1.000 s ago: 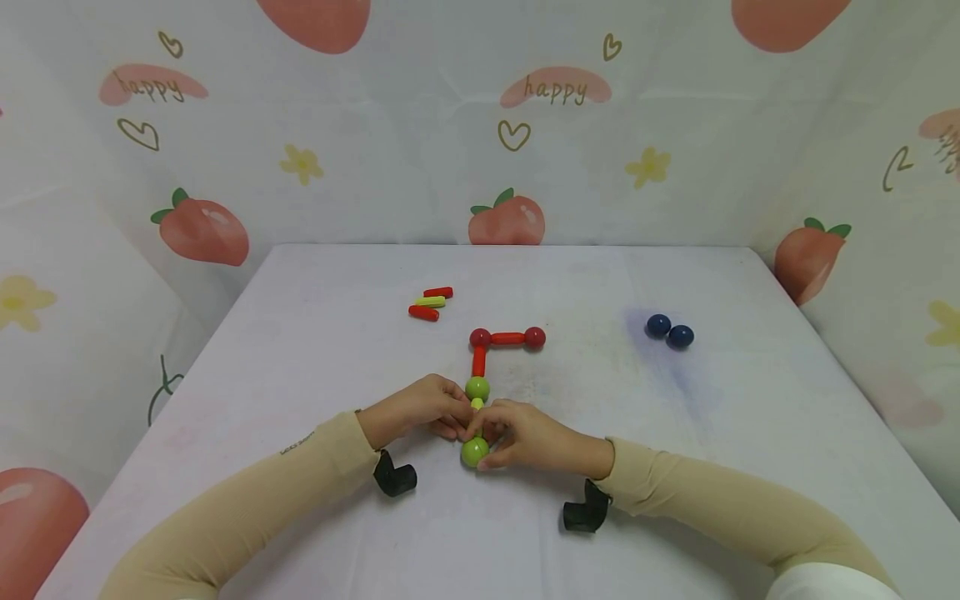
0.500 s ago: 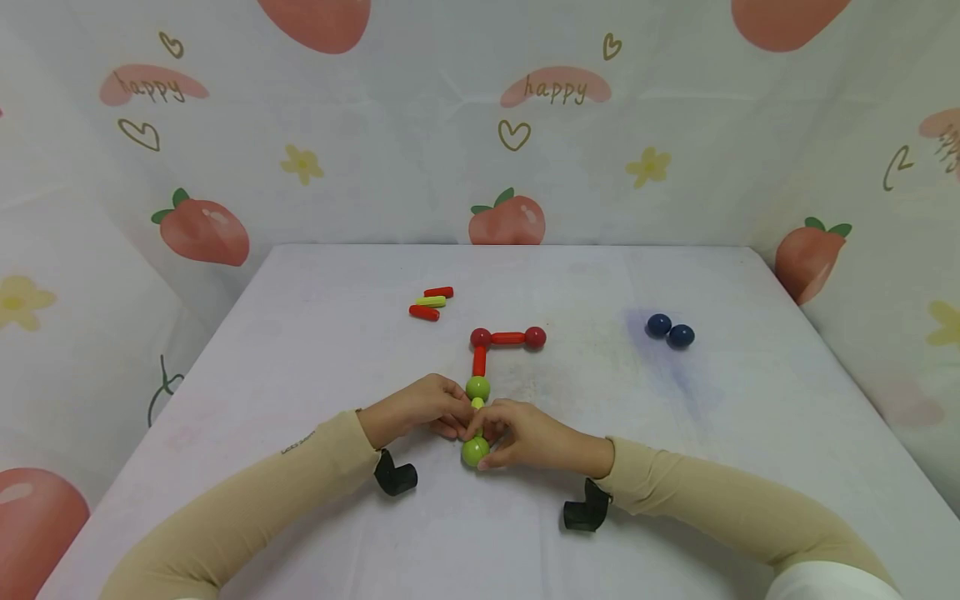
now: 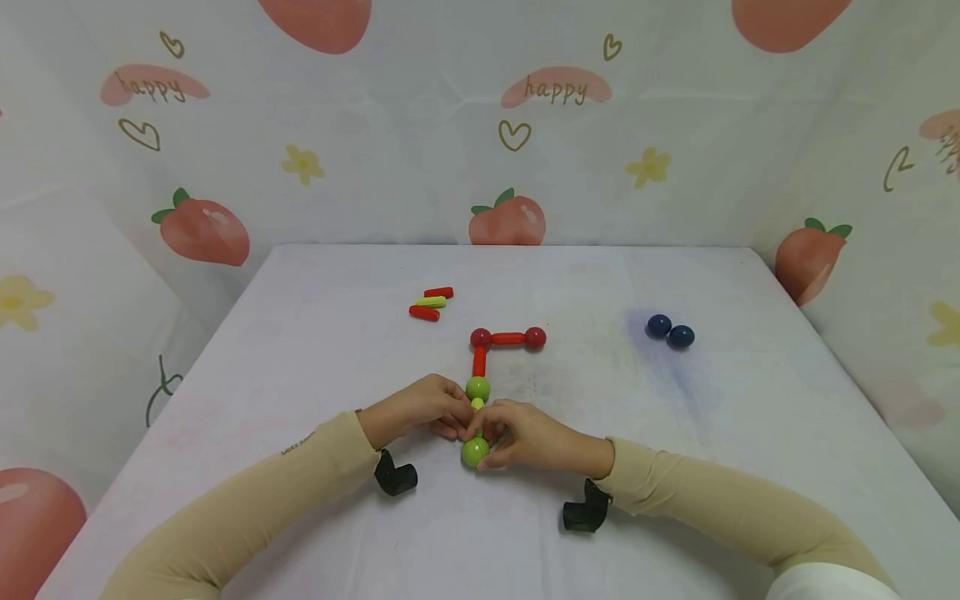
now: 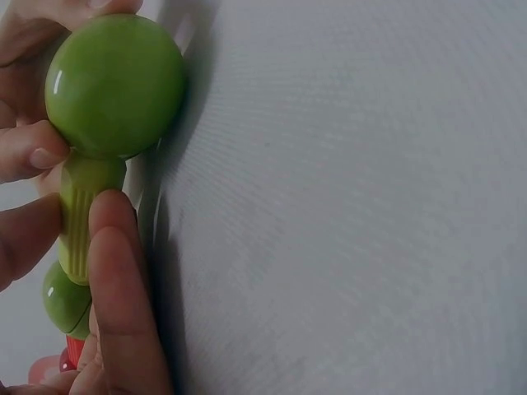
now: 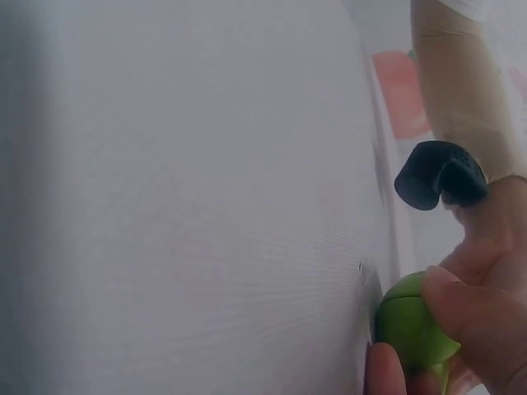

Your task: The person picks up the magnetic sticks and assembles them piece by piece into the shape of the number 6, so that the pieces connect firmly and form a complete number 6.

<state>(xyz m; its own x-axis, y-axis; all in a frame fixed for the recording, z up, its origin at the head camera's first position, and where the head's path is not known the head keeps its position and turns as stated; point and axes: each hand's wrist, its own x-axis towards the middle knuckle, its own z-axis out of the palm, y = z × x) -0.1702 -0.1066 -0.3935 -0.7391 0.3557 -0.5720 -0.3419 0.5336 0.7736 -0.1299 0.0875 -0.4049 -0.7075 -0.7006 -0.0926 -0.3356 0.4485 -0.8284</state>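
Observation:
A chain of magnetic-toy-like rods and balls lies on the table before me. My left hand (image 3: 420, 407) pinches the ribbed yellow-green rod (image 4: 76, 218) between its fingers. My right hand (image 3: 538, 438) grips the near green ball (image 3: 475, 452), with fingertips on opposite sides of it in the left wrist view. That ball meets the rod's near end; a second green ball (image 3: 477, 388) touches its far end. Beyond it, a red rod (image 3: 479, 362) leads to a red ball (image 3: 480, 337). From there another red rod (image 3: 508, 338) runs right to a further red ball (image 3: 536, 337).
Two loose red rods (image 3: 423, 313) and a yellow-green rod (image 3: 431, 302) lie behind and left of the chain. Two dark blue balls (image 3: 659, 326) sit at the right. A patterned cloth (image 3: 375, 167) hangs behind the table. Black wrist cameras (image 3: 585, 510) hang below both cuffs.

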